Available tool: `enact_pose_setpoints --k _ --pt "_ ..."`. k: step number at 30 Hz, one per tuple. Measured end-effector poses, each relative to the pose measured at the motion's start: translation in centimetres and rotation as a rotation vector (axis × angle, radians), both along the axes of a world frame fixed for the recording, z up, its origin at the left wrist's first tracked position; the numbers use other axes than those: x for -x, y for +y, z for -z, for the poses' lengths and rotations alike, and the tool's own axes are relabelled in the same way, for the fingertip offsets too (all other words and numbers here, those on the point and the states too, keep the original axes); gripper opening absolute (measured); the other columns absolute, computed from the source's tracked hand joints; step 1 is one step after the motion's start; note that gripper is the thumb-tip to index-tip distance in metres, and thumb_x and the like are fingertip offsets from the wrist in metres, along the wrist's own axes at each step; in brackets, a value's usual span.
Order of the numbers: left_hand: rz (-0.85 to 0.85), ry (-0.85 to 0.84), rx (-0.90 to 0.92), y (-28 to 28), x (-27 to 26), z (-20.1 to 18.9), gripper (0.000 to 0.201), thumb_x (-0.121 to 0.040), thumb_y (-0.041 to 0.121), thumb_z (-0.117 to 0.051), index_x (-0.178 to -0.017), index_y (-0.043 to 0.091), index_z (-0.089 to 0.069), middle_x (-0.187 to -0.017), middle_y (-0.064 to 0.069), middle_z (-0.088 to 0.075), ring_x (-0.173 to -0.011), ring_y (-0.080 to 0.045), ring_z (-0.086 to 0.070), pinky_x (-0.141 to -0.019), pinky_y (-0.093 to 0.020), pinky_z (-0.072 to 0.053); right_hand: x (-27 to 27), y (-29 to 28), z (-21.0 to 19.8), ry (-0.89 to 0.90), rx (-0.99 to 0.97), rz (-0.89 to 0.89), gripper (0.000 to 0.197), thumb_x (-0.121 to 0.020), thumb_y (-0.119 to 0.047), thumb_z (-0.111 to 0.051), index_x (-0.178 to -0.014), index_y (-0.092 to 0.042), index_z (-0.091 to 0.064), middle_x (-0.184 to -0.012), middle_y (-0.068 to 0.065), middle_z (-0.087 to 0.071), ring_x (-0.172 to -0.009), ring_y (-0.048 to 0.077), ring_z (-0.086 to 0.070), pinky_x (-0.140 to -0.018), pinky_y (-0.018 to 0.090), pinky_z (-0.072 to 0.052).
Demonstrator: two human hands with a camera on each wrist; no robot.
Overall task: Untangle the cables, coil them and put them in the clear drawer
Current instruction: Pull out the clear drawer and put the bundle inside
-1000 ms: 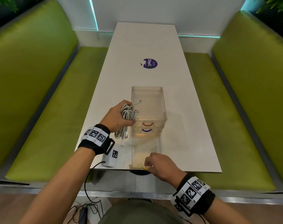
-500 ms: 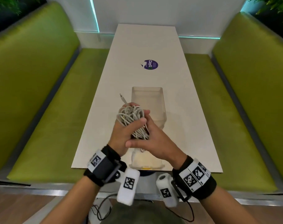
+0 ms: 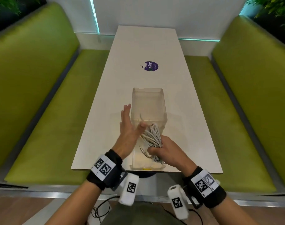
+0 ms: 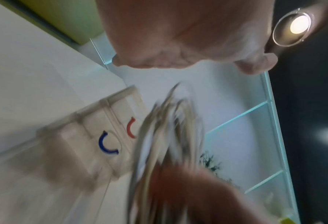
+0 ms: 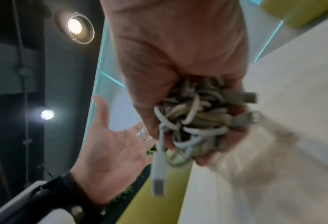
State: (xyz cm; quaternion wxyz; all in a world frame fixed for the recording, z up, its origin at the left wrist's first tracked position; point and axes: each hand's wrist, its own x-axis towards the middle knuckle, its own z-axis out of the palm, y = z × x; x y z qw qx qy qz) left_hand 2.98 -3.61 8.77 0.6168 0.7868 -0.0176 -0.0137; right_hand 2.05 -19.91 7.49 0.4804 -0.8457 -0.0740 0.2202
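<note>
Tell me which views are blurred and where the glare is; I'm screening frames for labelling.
Head view: mostly sharp, left hand slightly smeared. Left wrist view: cable bundle and clear drawer unit streaked by motion; ceiling lamp flares. Right wrist view: right hand fairly sharp, dangling plug blurred.

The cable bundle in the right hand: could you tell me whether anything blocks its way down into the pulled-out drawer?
Nothing visible does. The right hand holds the cable bundle directly over the open drawer; the left hand is open and off to the side.

His right hand (image 3: 168,153) grips the coiled cables (image 3: 152,137) above the pulled-out clear drawer (image 3: 139,161); the left hand (image 3: 127,127) is spread flat beside them.
</note>
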Motion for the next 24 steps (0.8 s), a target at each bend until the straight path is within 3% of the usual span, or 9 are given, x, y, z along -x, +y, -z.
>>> enact_pose_setpoints --k 3,5,7,9,13,18,21,22,24 --pt "-0.05 -0.042 -0.077 1.7 -2.3 -0.4 0.1 -0.063 0.092 -0.031 -0.147 0.042 -0.01 -0.159 0.015 0.01 -0.145 -0.006 0.012 -0.119 -0.051 -0.006 -0.8 -0.9 0.5 0.067 0.502 -0.167 0.027 -0.077 -0.029 -0.056 -0.101 -0.018 -0.055 -0.098 0.008 -0.066 -0.089 0.028 -0.063 -0.072 0.034 -0.049" --pt "0.035 -0.127 -0.348 2.3 -4.2 -0.4 0.078 -0.08 0.073 -0.044 -0.147 0.043 -0.015 -0.159 0.011 0.012 -0.146 -0.013 0.015 -0.118 -0.049 -0.004 -1.2 -0.3 0.5 0.032 0.798 -0.286 0.027 -0.083 -0.025 -0.052 -0.108 -0.014 -0.056 -0.107 0.01 -0.066 -0.097 0.03 -0.062 -0.07 0.03 -0.042" --pt "0.196 -0.167 -0.618 2.6 -5.7 0.0 0.07 -0.087 0.054 -0.054 -0.147 0.04 -0.02 -0.16 0.006 0.011 -0.146 -0.024 0.014 -0.116 -0.048 -0.006 -1.8 1.0 0.6 -0.037 0.964 -0.362 0.028 -0.089 -0.022 -0.047 -0.112 -0.012 -0.058 -0.114 0.009 -0.065 -0.103 0.028 -0.062 -0.075 0.032 -0.043" --pt "0.319 -0.106 -0.723 2.6 -6.6 0.3 0.064 -0.089 0.044 -0.056 -0.145 0.036 -0.028 -0.16 0.002 -0.001 -0.147 -0.03 0.007 -0.116 -0.045 -0.008 -2.4 2.2 1.1 -0.11 1.067 -0.396 0.027 -0.091 -0.019 -0.044 -0.111 -0.012 -0.061 -0.114 0.006 -0.066 -0.104 0.026 -0.062 -0.081 0.032 -0.046" --pt "0.296 -0.156 -0.702 2.0 -6.7 0.7 0.04 -0.094 0.024 -0.056 -0.134 0.018 -0.053 -0.152 -0.009 -0.034 -0.144 -0.025 -0.021 -0.113 -0.021 0.001 -3.9 4.5 3.0 -0.151 1.157 -0.449 0.026 -0.093 -0.014 -0.04 -0.106 -0.008 -0.063 -0.11 0.007 -0.066 -0.101 0.027 -0.063 -0.082 0.035 -0.052" --pt "0.277 -0.157 -0.743 1.9 -6.8 1.2 0.037 -0.096 0.01 -0.051 -0.132 0.016 -0.055 -0.15 -0.005 -0.038 -0.143 -0.025 -0.023 -0.113 -0.019 0.002 -3.9 7.2 5.0 -0.069 1.331 -0.408 0.031 -0.092 -0.009 -0.046 -0.121 -0.001 -0.055 -0.124 0.015 -0.058 -0.108 0.03 -0.06 -0.075 0.04 -0.053" --pt "0.299 -0.129 -0.786 1.7 -6.9 1.0 0.039 -0.097 0.007 -0.048 -0.134 0.017 -0.053 -0.151 -0.002 -0.036 -0.141 -0.021 -0.027 -0.113 -0.019 0.0 -3.7 8.2 5.3 -0.083 1.388 -0.294 0.051 -0.096 -0.011 -0.042 -0.139 0.01 -0.028 -0.143 0.028 -0.035 -0.105 0.033 -0.06 -0.07 0.037 -0.05" --pt "0.305 -0.115 -0.786 1.7 -6.9 0.9 0.039 -0.097 0.008 -0.048 -0.134 0.018 -0.052 -0.152 -0.001 -0.035 -0.14 -0.021 -0.031 -0.114 -0.022 -0.005 -3.7 8.3 5.4 -0.094 1.39 -0.282 0.053 -0.095 -0.01 -0.042 -0.14 0.011 -0.025 -0.144 0.03 -0.032 -0.099 0.032 -0.061 -0.066 0.035 -0.049" --pt "0.282 -0.085 -0.742 1.6 -7.0 0.8 0.038 -0.096 0.011 -0.05 -0.132 0.02 -0.055 -0.151 0.001 -0.037 -0.135 -0.022 -0.04 -0.112 -0.028 -0.022 -3.6 8.2 5.7 -0.114 1.373 -0.271 0.046 -0.091 -0.006 -0.045 -0.134 0.008 -0.037 -0.134 0.027 -0.042 -0.092 0.03 -0.061 -0.066 0.031 -0.049"
